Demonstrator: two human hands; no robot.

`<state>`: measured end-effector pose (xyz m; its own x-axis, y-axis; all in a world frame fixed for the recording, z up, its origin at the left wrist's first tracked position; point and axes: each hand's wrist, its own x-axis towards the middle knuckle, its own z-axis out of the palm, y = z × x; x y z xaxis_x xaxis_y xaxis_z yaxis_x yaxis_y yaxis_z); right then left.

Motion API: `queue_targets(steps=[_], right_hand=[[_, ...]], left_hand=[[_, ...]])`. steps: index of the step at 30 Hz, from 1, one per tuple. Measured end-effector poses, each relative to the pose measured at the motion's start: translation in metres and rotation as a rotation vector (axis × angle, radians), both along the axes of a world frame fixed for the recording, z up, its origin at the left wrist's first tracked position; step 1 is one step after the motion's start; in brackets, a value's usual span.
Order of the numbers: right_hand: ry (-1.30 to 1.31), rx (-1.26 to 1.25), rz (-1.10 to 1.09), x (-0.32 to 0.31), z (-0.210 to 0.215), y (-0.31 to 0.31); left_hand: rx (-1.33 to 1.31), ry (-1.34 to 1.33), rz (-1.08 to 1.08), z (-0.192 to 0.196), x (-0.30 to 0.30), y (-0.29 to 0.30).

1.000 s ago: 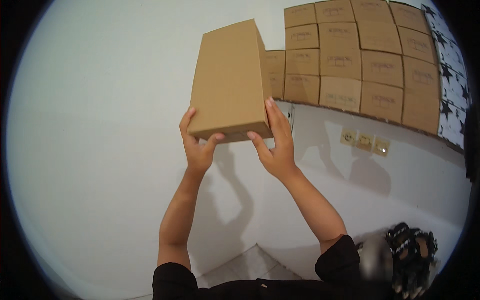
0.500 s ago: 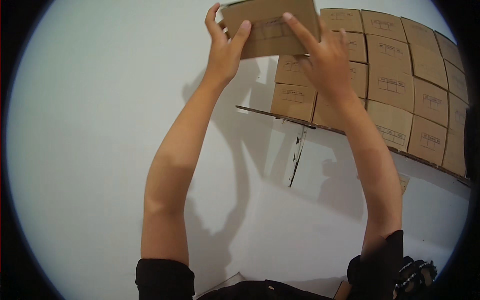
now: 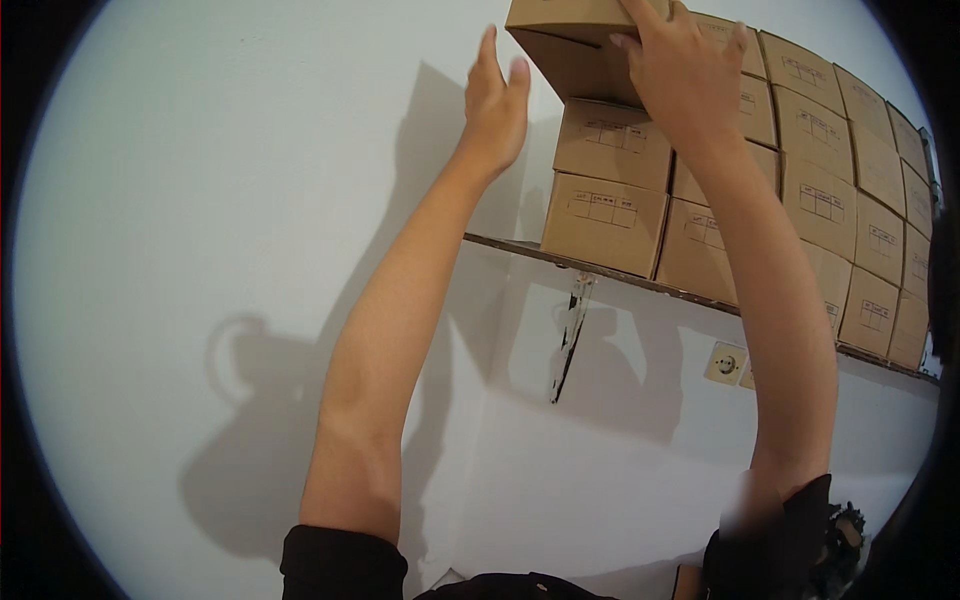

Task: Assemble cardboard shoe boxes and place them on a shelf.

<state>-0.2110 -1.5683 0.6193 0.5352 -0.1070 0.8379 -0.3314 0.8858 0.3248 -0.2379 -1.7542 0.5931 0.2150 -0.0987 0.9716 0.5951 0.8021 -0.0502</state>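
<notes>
White wall seen behind, stacked cardboard boxes carried on a shelf, top cardboard box tilted at the stack's upper left corner, right hand laid flat on it, fingers spread, left hand held open just beside it, wall socket set below the shelf

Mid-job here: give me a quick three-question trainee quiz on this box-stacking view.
1. True or false: the left hand grips the top box.
2. Which hand lies on the top box? A) left B) right C) neither
3. What carries the box stack?

Key:
1. False: its open palm is beside the box, with no grip showing.
2. B: the right hand presses on its front, fingers over the upper edge.
3. A shelf fixed to the white wall, above a socket.
</notes>
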Motion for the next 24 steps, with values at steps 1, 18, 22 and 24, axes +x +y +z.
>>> queue_targets(steps=[1, 18, 22, 24], right_hand=[[0.029, -0.007, -0.008, -0.003, 0.005, -0.005], [-0.413, -0.041, -0.37, -0.092, 0.03, -0.019], [-0.494, -0.054, -0.423, -0.082, 0.031, -0.035], [-0.377, -0.044, -0.348, -0.098, 0.028, -0.038]], left_hand=[[-0.008, -0.006, -0.014, -0.006, -0.015, -0.005], [-0.388, -1.189, -0.253, -0.058, -0.064, -0.025], [-0.36, -1.203, -0.236, -0.061, -0.062, -0.026], [-0.362, -1.209, -0.209, -0.06, -0.058, -0.024]])
